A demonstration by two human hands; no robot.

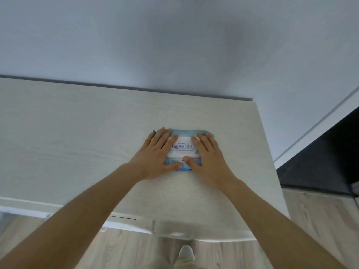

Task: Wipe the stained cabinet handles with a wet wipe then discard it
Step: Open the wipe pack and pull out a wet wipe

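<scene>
A blue and white pack of wet wipes (183,147) lies flat on the pale wooden cabinet top (77,133), right of centre. My left hand (155,156) rests on the pack's left side with straight fingers spread over it. My right hand (208,156) lies on the pack's right side, fingers straight, its thumb touching the lower edge of the white lid. The cabinet's front (194,228) shows only as a narrow strip below the top's near edge, and no handle is plainly visible there.
A grey-white wall (174,45) rises behind the cabinet. The top's right edge drops off at about (272,152); beyond it are a white skirting board (314,123) and dark floor (326,162). Light wood flooring (310,220) and my shoe (186,253) are below.
</scene>
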